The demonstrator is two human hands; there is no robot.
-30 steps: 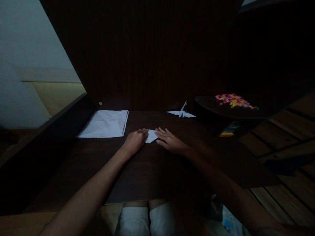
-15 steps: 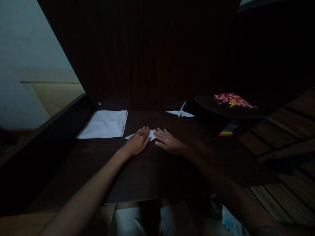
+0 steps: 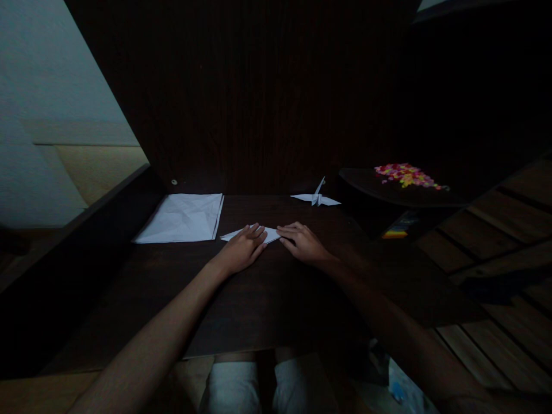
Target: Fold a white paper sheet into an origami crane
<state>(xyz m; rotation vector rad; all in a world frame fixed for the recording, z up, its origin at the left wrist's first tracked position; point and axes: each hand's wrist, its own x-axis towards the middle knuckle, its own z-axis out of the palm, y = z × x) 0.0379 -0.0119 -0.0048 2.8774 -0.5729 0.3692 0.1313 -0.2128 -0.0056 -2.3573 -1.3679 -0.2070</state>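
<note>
A white folded paper (image 3: 271,234), narrow and pointed at its left end, lies flat on the dark wooden desk (image 3: 259,305). My left hand (image 3: 244,248) rests across its middle with the fingers stretched out, covering part of it. At the paper's right end is my right hand (image 3: 304,242), its fingertips touching the tip and its fingers extended close together. A finished white paper crane (image 3: 317,199) stands behind and to the right of my hands. To the left lies a stack of white paper sheets (image 3: 181,217), the top one creased.
On a raised dark corner shelf (image 3: 366,184) at the right sits a heap of small pink, red and yellow pieces (image 3: 407,175). Something with a yellow edge (image 3: 394,234) is under that shelf. A low side panel (image 3: 81,241) bounds the desk's left.
My right hand has slid right along the paper to its right end, uncovering more of it. My left hand stays nearly in place on the paper.
</note>
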